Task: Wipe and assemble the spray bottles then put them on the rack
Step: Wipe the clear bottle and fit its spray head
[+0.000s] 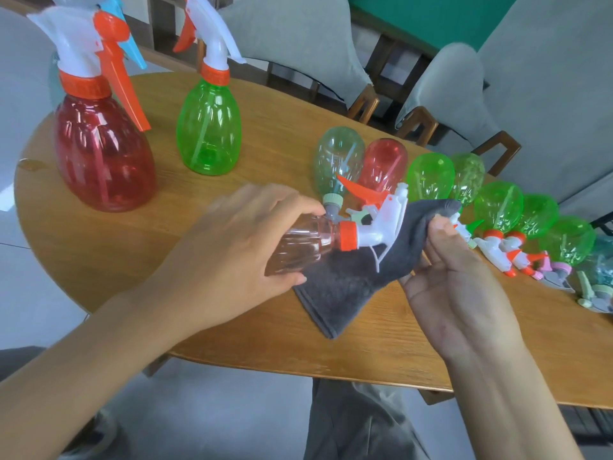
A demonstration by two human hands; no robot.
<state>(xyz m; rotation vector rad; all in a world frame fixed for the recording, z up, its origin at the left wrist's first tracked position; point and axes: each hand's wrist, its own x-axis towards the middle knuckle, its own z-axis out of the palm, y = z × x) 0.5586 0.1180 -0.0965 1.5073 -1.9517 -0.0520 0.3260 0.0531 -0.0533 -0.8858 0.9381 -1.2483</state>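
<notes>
In the head view, at the centre of the frame, the left hand (238, 240) curls round the body of a pale pink bottle (298, 247), holding it on its side above the wooden desk (99, 247) with its orange collar and white sprayer (381, 220) pointing right. The right hand (464, 280), just right of the sprayer, pinches a grey cloth (345, 287) between thumb and fingers; the cloth drapes under and behind the sprayer and its lower corner lies on the desk toward the near edge. At the upper left a red bottle (102, 151) and a green bottle (209, 127) stand upright with sprayers on. From centre to the right edge, behind the hands, a row of bottles (497, 207) lies on the desk, mostly green, one red, their sprayers toward the near side. Grey chairs (298, 38) stand past the desk at the top.
</notes>
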